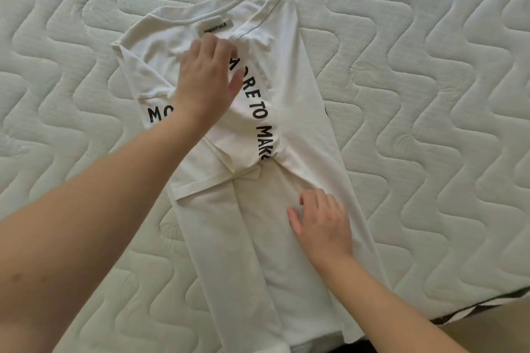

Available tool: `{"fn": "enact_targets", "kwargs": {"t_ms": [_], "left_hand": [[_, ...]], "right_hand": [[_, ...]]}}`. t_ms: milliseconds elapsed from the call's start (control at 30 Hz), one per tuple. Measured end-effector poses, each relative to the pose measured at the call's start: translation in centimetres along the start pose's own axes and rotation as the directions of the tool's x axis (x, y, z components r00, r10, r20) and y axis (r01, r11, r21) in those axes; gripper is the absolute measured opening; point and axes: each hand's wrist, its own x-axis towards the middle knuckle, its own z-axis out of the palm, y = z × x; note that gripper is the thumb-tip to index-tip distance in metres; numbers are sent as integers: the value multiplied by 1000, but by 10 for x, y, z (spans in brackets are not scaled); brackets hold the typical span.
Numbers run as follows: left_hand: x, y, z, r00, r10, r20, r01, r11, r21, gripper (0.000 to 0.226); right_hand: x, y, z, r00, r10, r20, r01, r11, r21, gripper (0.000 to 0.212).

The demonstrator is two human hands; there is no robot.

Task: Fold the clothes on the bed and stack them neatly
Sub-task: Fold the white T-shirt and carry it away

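A quilted white mattress (430, 66) fills the view, and on it, at the centre and running from 12 o'clock down to 6 o'clock, lies a white T-shirt (301, 112) with black lettering, its two sides folded in over the middle and its collar at the far end. The left hand (205, 82) lies flat with straight fingers on the folded sleeve just below the neck label (215, 28). At about 5 o'clock the right hand (322, 222) rests on the lower body of the shirt, fingers loosely bent, gripping nothing.
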Motion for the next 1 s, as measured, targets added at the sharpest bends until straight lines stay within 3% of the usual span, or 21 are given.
{"fn": "enact_targets", "kwargs": {"t_ms": [100, 167, 233, 400, 500, 700, 833, 900, 1000], "left_hand": [[-44, 38, 4, 917, 382, 112, -376, 924, -69, 27], [-74, 52, 12, 835, 485, 261, -499, 866, -13, 31], [-97, 55, 20, 820, 443, 362, -480, 877, 14, 38], [-113, 44, 26, 837, 388, 386, -456, 884, 100, 55], [-115, 39, 19, 830, 353, 433, -444, 887, 128, 70], [-100, 40, 3, 904, 307, 297, -325, 946, 11, 46], [-95, 41, 0, 945, 226, 238, -241, 970, 35, 41], [-96, 39, 1, 937, 219, 272, -243, 968, 58, 39], [-104, 36, 6, 898, 200, 392, -264, 957, 117, 45]], "right_hand": [[-22, 10, 1, 999, 22, 27, -21, 999, -33, 24], [-36, 15, 2, 997, 41, 62, -38, 998, -50, 24], [-48, 19, 1, 994, 65, 90, -60, 996, -65, 23], [-54, 22, -4, 990, 35, 140, -20, 994, -108, 13], [-49, 21, -10, 984, -26, 175, 46, 993, -111, 23], [-62, 30, -20, 964, -140, 228, 175, 975, -138, 33], [-65, 26, -19, 978, -14, 209, 40, 992, -119, 25], [-63, 21, -18, 973, 64, 222, -32, 989, -146, 26], [-62, 19, -19, 971, 58, 232, -10, 979, -203, 27]]}}
